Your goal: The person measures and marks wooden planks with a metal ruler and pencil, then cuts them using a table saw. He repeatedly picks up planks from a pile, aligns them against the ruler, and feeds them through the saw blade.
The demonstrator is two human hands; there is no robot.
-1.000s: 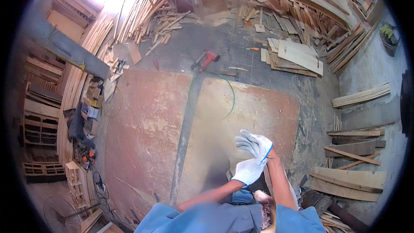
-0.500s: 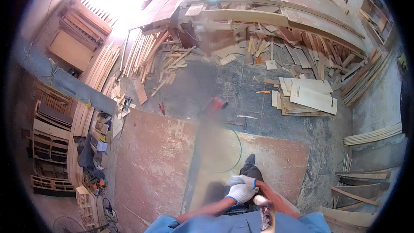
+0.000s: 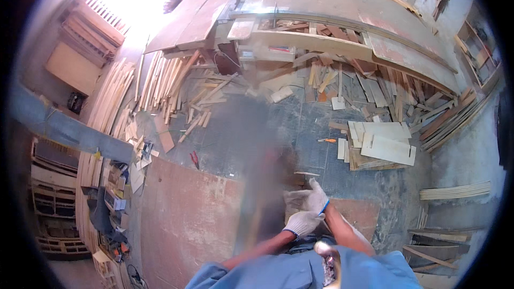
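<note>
Both hands wear white knitted work gloves and are in front of my body. My left hand is closed at the wrist of my right hand, its fingers on the blue-edged cuff of the right glove. My right hand is stretched forward, fingers apart and holding nothing. Below them, partly hidden by my arms, a large worn brown board lies on the floor. A pale thin strip lies just beyond my right hand. A blurred patch over the middle of the view hides part of the floor.
Red-handled pliers and an orange-handled screwdriver lie on the dark floor. Cut flat panels are piled at right. Farther off stands a long workbench, with wood offcuts beneath. Long strips lean at left.
Both hands have moved forward and apart from their earlier overlapped position. The right hand's fingers now spread, and the left hand sits at its cuff. The view has shifted slightly.
</note>
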